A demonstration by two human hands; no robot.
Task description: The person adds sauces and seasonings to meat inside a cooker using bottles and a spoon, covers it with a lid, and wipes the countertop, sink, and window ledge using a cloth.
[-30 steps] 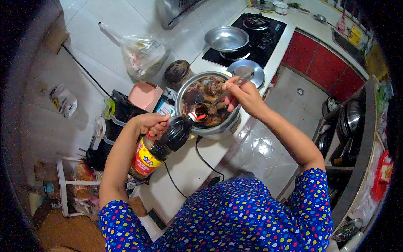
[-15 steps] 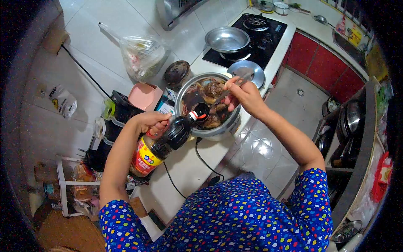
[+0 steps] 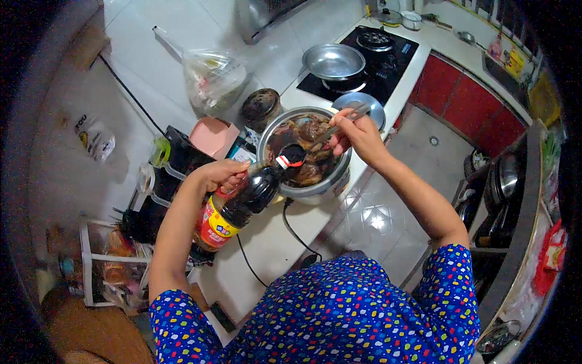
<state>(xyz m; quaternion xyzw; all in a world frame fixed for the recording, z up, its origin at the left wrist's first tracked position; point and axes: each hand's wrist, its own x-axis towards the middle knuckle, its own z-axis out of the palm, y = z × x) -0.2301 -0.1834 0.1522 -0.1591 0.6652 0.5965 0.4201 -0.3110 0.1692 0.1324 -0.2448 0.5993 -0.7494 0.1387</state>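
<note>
My left hand (image 3: 225, 176) is wrapped round the red handle of a large bottle of dark sauce (image 3: 219, 223) with a yellow and red label. The bottle is tilted, its white and red mouth over the round cooker pot (image 3: 264, 136). With my right hand (image 3: 357, 134) I grip the handle of a metal ladle (image 3: 351, 116). Its bowl, holding dark liquid, is right at the bottle's mouth, above the pot. Dark brown chunks of food (image 3: 308, 172) lie in the pot. Whether liquid is flowing out cannot be made out.
A black stove (image 3: 394, 57) carries a metal pan (image 3: 333, 60); a metal plate (image 3: 367, 109) lies beside the pot. A dark lidded jar (image 3: 260, 104), pink container (image 3: 213, 136) and hanging plastic bag (image 3: 212, 82) are at the left. A black cord (image 3: 291, 225) crosses the counter.
The view has shifted slightly. The bottle's mouth and the ladle's bowl remain close together over the pot, and the bowl now looks darker and fuller.
</note>
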